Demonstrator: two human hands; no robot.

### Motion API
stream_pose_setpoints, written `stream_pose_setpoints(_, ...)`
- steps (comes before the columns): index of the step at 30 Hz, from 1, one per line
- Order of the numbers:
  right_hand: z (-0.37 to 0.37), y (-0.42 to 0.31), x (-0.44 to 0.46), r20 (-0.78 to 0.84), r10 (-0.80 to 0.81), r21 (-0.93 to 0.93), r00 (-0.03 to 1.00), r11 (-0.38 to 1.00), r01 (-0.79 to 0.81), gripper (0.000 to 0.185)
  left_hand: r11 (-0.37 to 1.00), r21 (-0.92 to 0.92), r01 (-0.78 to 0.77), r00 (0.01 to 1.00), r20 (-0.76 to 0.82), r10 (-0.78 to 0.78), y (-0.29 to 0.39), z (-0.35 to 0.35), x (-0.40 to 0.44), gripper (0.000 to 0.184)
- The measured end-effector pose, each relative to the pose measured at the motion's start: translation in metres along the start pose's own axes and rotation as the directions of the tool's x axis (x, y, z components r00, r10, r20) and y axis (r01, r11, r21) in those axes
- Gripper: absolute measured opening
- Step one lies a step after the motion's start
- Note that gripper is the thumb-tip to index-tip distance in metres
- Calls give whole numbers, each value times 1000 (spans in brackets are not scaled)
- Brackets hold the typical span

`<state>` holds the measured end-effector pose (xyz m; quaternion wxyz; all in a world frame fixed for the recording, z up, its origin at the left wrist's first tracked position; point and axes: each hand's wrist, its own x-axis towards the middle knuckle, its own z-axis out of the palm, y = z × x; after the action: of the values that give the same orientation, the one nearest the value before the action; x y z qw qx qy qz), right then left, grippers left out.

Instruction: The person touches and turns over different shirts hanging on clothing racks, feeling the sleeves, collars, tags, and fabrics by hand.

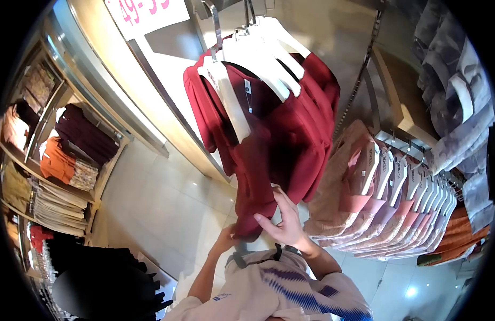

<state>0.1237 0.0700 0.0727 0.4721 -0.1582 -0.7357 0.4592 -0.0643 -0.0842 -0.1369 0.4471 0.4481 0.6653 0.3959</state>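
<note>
The deep-red garment (255,166), plain and loosely creased, hangs at mid-frame on a white hanger (231,101). My left hand (224,239) is closed on its lower edge; my right hand (286,223) touches it, thumb and fingers parted. More red garments (311,120) hang close beside it.

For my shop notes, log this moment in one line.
left hand: at lower edge of red garment | right hand: touching same garment | nearby: pink garments on white hangers

Bright light glints off the floor (167,198), with a dark blur lower left and curved edges.
</note>
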Motion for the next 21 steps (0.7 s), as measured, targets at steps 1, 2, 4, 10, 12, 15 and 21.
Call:
stream_pose_setpoints(1, 0, 3, 8, 2, -34, 2, 999, 999, 34, 43, 999, -39, -10, 997, 70, 13, 6, -5, 6, 44)
stream_pose_setpoints(2, -3, 3, 7, 14, -23, -20, 1000, 1000, 24, 45, 996, -90, 2, 988, 156, 12, 6, -4, 3, 44)
stream_pose_setpoints(4, -8, 10, 2, 31, -22, -49, 999, 999, 24, 47, 992, -128, 18, 976, 217, 11, -8, -2, 3, 41)
stream_pose_setpoints(10, -3, 80, -61, 4, 104, -140, 995, 985, -102, 63, 972, 17, -232, 935, 280, 218, -10, -17, 14, 33)
stream_pose_setpoints(12, 15, 99, -93, -61, 285, 145, 956, 951, -274, 64, 976, 80, -205, 953, 242, 180, -23, -18, 22, 31)
stream_pose_setpoints(15, 34, 102, -129, -159, 374, -173, 914, 900, -399, 44, 939, 255, -229, 966, 180, 187, -14, -16, 38, 27)
stream_pose_setpoints(21, 64, 66, -119, -148, 302, -428, 942, 839, -336, 37, 826, 312, -469, 881, 102, 461, 19, 4, 57, 21)
